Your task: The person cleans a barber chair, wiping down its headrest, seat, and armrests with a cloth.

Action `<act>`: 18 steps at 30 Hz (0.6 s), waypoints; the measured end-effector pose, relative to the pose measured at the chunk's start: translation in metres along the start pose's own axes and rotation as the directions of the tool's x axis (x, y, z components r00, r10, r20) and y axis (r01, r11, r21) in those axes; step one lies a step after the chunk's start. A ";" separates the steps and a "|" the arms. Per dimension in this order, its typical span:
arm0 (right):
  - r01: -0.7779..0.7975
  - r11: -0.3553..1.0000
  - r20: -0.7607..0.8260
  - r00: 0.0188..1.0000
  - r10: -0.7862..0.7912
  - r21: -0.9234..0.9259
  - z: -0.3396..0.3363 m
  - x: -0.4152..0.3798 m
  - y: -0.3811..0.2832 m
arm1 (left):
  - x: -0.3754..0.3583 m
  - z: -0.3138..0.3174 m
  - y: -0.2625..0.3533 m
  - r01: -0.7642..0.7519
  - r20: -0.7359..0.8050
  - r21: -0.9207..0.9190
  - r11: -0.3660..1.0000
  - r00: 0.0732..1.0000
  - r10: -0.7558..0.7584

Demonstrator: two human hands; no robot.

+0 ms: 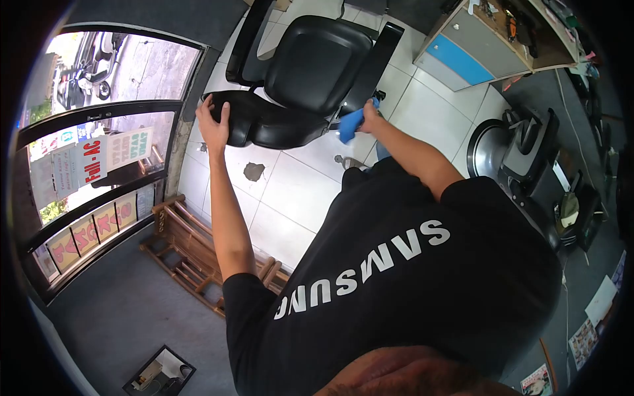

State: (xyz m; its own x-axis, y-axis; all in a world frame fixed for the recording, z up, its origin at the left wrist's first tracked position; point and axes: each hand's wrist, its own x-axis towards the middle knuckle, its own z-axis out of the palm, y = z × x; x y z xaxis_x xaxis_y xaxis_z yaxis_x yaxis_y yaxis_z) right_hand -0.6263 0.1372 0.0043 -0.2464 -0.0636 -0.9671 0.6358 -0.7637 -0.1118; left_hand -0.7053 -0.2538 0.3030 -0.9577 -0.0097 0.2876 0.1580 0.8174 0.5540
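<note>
A black padded barber chair (320,63) stands in front of me, its seat facing away and its backrest (284,125) nearest to me. My left hand (214,127) grips the left end of the backrest, thumb on the near side and fingers over the top edge. In my right hand (371,117) is a blue cloth (351,125), bunched in the fingers and hanging down beside the backrest's right end. That hand is close to the rear of the right armrest (376,63).
A glass door (99,145) with stickers is at the left, and a bamboo bench (191,244) stands below it. Cabinets (462,56) are at the upper right. Another black chair (528,152) stands at the right. The white tile floor (297,188) has a dark broken patch.
</note>
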 end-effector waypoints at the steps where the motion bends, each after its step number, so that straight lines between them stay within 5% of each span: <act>1: -0.011 1.000 -0.189 0.982 0.014 0.019 0.021 -0.042 -0.004 | 0.005 0.001 -0.006 0.048 0.001 -0.065 0.997 0.999 -0.048; 3: -0.112 0.992 -0.168 0.978 0.121 0.063 0.015 -0.010 -0.016 | 0.013 -0.006 -0.005 0.281 0.051 -0.383 0.880 0.958 -0.283; 5: -0.205 0.978 -0.114 0.972 0.207 0.025 0.016 -0.019 -0.050 | 0.015 -0.002 0.000 0.315 0.002 -0.440 0.841 0.937 -0.350; 6: -0.213 0.976 -0.140 0.966 0.218 0.053 0.017 -0.038 -0.069 | 0.012 0.004 0.002 0.269 -0.058 -0.321 0.908 0.951 -0.302; 9: -0.194 0.963 0.122 0.977 0.173 0.186 -0.001 0.005 -0.125 | 0.007 0.011 0.013 0.147 -0.208 0.056 0.988 0.969 -0.132; 11: -0.032 0.986 -0.145 0.988 0.056 0.164 0.007 0.033 -0.178 | 0.006 0.011 0.026 0.102 -0.296 0.279 0.955 0.955 -0.015; 15: 0.327 0.915 -0.040 0.944 -0.327 0.235 -0.006 0.127 -0.324 | 0.005 0.013 0.023 0.242 -0.321 0.168 0.955 0.930 -0.179; 18: 0.605 0.793 0.011 0.795 -0.607 0.068 0.008 0.026 -0.385 | 0.003 0.014 0.034 0.294 -0.322 0.131 0.947 0.916 -0.240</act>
State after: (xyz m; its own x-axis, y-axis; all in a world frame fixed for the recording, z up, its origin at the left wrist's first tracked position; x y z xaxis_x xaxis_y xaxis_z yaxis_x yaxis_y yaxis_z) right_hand -0.8834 0.4250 0.0239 -0.5899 0.4056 -0.6983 0.3056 -0.6883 -0.6579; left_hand -0.7059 -0.2180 0.3114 -0.8374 -0.3905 0.3824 -0.1630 0.8463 0.5071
